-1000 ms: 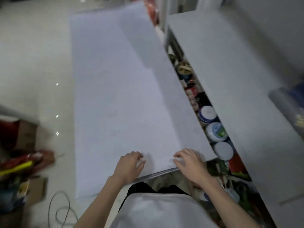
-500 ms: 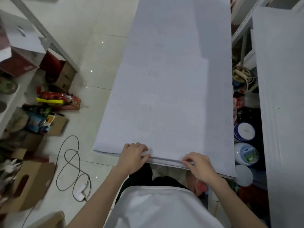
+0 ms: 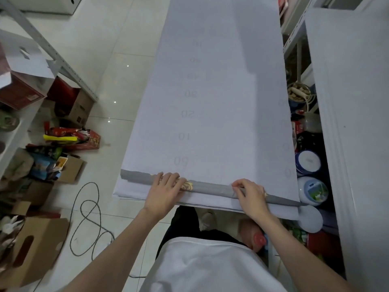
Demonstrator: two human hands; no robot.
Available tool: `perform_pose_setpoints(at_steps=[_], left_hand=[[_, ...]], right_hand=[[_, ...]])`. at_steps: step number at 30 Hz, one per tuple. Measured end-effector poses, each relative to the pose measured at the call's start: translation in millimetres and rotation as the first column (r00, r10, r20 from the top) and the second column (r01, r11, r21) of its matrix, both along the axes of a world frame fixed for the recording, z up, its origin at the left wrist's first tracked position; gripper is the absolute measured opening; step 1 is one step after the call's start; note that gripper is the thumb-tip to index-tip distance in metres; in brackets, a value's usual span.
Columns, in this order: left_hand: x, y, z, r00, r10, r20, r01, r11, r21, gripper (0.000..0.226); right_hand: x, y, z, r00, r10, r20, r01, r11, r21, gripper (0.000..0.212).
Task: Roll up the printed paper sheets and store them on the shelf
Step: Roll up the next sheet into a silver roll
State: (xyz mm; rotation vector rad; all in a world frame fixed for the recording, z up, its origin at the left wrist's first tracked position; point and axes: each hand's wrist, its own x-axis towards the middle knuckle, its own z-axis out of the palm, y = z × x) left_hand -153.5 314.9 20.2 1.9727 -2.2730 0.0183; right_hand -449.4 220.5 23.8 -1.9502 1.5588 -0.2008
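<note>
While only the near edge of the printed paper sheets (image 3: 216, 114) is turned over into a grey strip, rolling seems just begun: the left hand (image 3: 166, 190) presses flat on the strip, and the right hand (image 3: 250, 193) has a pinching grip on it. Next, both must roll evenly away. The sheets stretch between the tiled floor (image 3: 117, 66), strewn with a cable (image 3: 88, 216) and boxes (image 3: 35, 245), and the shelf (image 3: 293, 42)

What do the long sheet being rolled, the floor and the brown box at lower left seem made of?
The sheet: thin matte paper, likely; mirrored numerals show through, and its near edge curls over grey. The floor: glossy tile, probably ceramic, with grout lines and light glints. The box: matte brown cardboard, with a cut handle slot.
</note>
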Motion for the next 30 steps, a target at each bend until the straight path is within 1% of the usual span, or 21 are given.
perform_pose_setpoints(at_steps=[2,3,5,6,7,8,11,13,14,16,18,20,21,23,24,25,27,30], left_hand=[[5,-2,0,1.000,0.003,0.005,-0.003,1.000,0.002,0.022],[7,-5,-1,1.000,0.002,0.002,-0.002,1.000,0.010,0.022],[11,-9,0,1.000,0.002,-0.017,-0.002,1.000,0.030,0.024],[13,-11,0,1.000,-0.002,-0.028,0.003,0.999,0.036,0.025],[15,-12,-1,0.999,-0.012,-0.034,0.013,0.999,0.037,0.025],[17,-14,-1,0.999,-0.025,-0.033,0.026,0.999,0.037,0.026],[24,-19,0,0.998,-0.058,-0.022,0.059,0.998,0.029,0.027],[26,-26,6,0.998,-0.053,-0.021,0.054,0.998,0.020,0.030],[26,-30,10,0.998,-0.054,-0.023,0.054,0.998,0.017,0.033],[26,-40,14,0.997,-0.072,-0.022,0.072,0.997,0.014,0.036],[27,-49,14,0.996,-0.088,-0.019,0.089,0.994,0.063,0.021],[30,-57,9,0.995,-0.102,-0.013,0.103,0.989,0.108,0.016],[32,-60,6,0.994,-0.113,-0.002,0.112,0.984,0.138,0.019],[37,-63,-1,0.986,-0.159,0.045,0.147,0.969,0.198,0.040],[40,-63,-4,0.982,-0.176,0.063,0.160,0.964,0.213,0.046],[42,-63,-7,0.980,-0.186,0.068,0.168,0.963,0.209,0.046],[45,-63,-10,0.981,-0.186,0.059,0.174,0.971,0.162,0.041],[44,-67,-8,0.983,-0.178,0.050,0.174,0.982,0.079,0.035]], right_hand=[[-4,2,0,0.998,0.058,-0.001,-0.057,0.994,-0.094,0.010],[-7,2,1,0.993,0.120,-0.009,-0.120,0.980,-0.156,0.010],[-17,3,3,0.956,0.282,-0.081,-0.293,0.926,-0.237,0.025],[-23,2,3,0.934,0.333,-0.134,-0.356,0.903,-0.242,0.034],[-27,1,3,0.920,0.350,-0.175,-0.385,0.891,-0.240,0.041],[-30,0,5,0.918,0.345,-0.196,-0.387,0.888,-0.248,0.042],[-32,-4,7,0.933,0.307,-0.188,-0.352,0.887,-0.299,0.031],[-29,-10,10,0.939,0.290,-0.188,-0.335,0.896,-0.291,0.041],[-25,-14,14,0.950,0.260,-0.170,-0.299,0.914,-0.273,0.041],[-17,-21,22,0.983,0.154,-0.102,-0.170,0.970,-0.172,0.030],[-12,-31,25,0.994,0.101,-0.050,-0.104,0.992,-0.074,0.022],[-8,-42,22,0.992,0.112,-0.051,-0.115,0.992,-0.045,0.015],[-8,-47,18,0.991,0.124,-0.058,-0.126,0.991,-0.039,0.013],[-8,-54,10,0.988,0.143,-0.066,-0.144,0.989,-0.018,0.013],[-9,-56,5,0.985,0.158,-0.063,-0.161,0.986,-0.052,0.016],[-11,-58,1,0.982,0.174,-0.080,-0.182,0.978,-0.104,0.020],[-17,-60,-3,0.962,0.220,-0.163,-0.251,0.945,-0.210,0.027],[-28,-62,-2,0.921,0.302,-0.245,-0.361,0.899,-0.248,0.048]])
